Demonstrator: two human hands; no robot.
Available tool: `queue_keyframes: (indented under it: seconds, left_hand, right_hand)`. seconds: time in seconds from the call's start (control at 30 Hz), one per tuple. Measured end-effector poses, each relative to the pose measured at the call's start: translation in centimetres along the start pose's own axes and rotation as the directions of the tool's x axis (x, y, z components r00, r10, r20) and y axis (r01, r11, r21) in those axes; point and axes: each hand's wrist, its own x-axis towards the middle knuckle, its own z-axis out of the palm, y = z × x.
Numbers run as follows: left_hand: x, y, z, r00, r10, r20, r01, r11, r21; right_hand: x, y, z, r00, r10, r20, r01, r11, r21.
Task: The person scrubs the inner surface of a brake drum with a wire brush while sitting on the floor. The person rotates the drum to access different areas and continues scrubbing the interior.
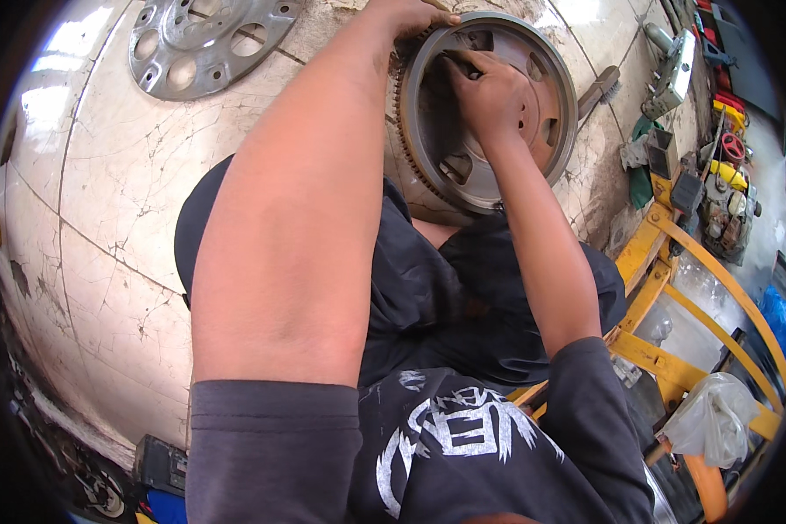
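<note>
A: Where's the toothed wheel [463,144]?
B: On the tiled floor [131,192], nearer its right edge than its left, just beyond the person's legs. The wheel is round, so it has no long axis; its teeth show along the left side.
A: Which hand is nearer its middle?
B: The right hand [496,94], over the dished face, fingers curled in toward the thumb. I can't tell whether they pinch anything.
A: And the left hand [417,17]?
B: At the far rim, thumb laid on it; the other fingers are mostly hidden, so their hold is unclear.
A: What flanks the wheel?
B: A brush [600,92] to the right, a holed metal plate [210,52] well apart to the left.
</note>
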Motion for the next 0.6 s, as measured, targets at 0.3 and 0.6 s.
queue_keyframes:
  seconds: [0.3,0.6]
  left_hand:
    - [0.3,-0.4,0.3,0.999,0.052,0.005,-0.051,0.996,-0.079]
    - [-0.3,0.1,0.1,1.000,0.024,-0.010,-0.025,0.999,-0.038]
  right_hand:
    - [1.3,-0.2,0.4,0.999,0.037,-0.019,-0.037,0.999,0.009]
    - [-1.6,-2.9,-0.7,0.984,0.163,0.072,-0.166,0.985,0.044]
